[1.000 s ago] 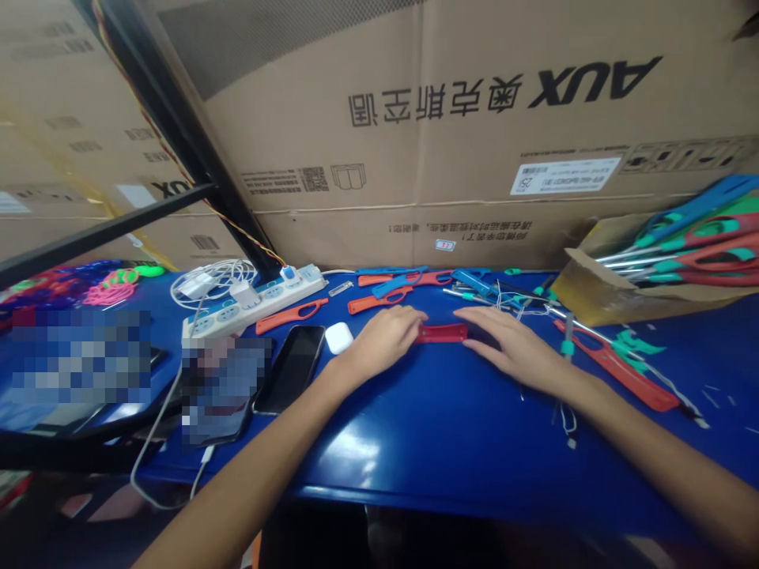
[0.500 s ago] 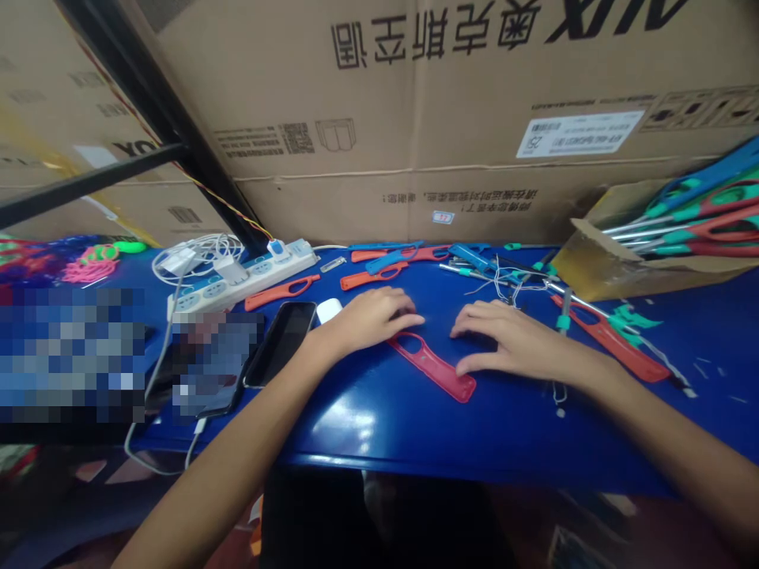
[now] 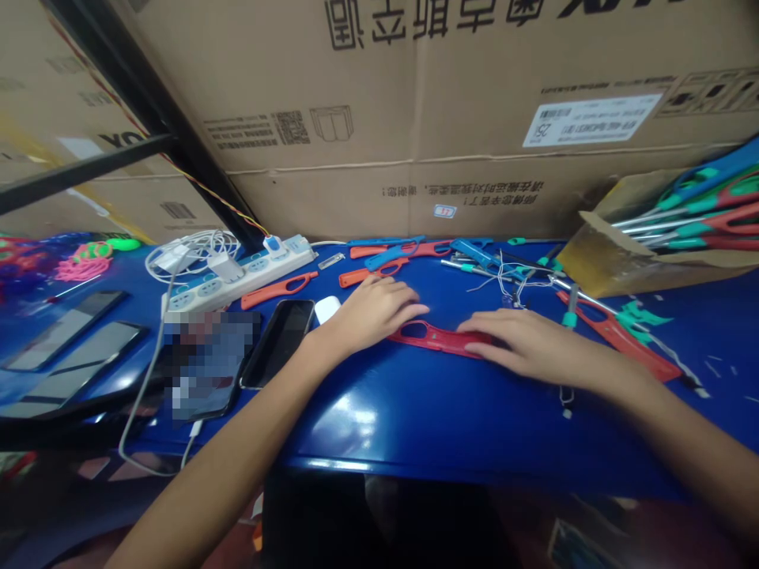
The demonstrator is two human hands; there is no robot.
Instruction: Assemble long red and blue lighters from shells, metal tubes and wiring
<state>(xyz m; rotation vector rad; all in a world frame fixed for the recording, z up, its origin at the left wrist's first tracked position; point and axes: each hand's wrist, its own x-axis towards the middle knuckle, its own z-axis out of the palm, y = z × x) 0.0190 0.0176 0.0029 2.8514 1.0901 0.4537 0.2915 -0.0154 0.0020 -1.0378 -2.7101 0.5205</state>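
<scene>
A red plastic lighter handle shell (image 3: 436, 338) lies almost level across the blue table, its finger loop toward the left. My right hand (image 3: 522, 340) is closed on its right end, with thumb in front and fingers behind. At the loop end is my left hand (image 3: 379, 314), fingers curled together and pressed against the shell, partly hiding that end. Behind my hands, orange handle shells (image 3: 361, 274) and blue handle shells (image 3: 388, 256) lie scattered. Thin white wires (image 3: 511, 276) and metal-tubed lighter parts sit just beyond my right hand.
At right, a cardboard box (image 3: 605, 261) holds several long lighters, near another red handle (image 3: 622, 340). A white power strip (image 3: 243, 273), a black phone (image 3: 278, 344) and a white case (image 3: 327, 309) sit at left. A large carton (image 3: 379, 142) stands along the back.
The red handle shell has turned from slanting to nearly level, its right end raised away from me. My right hand has closed on that end; my left hand has barely moved.
</scene>
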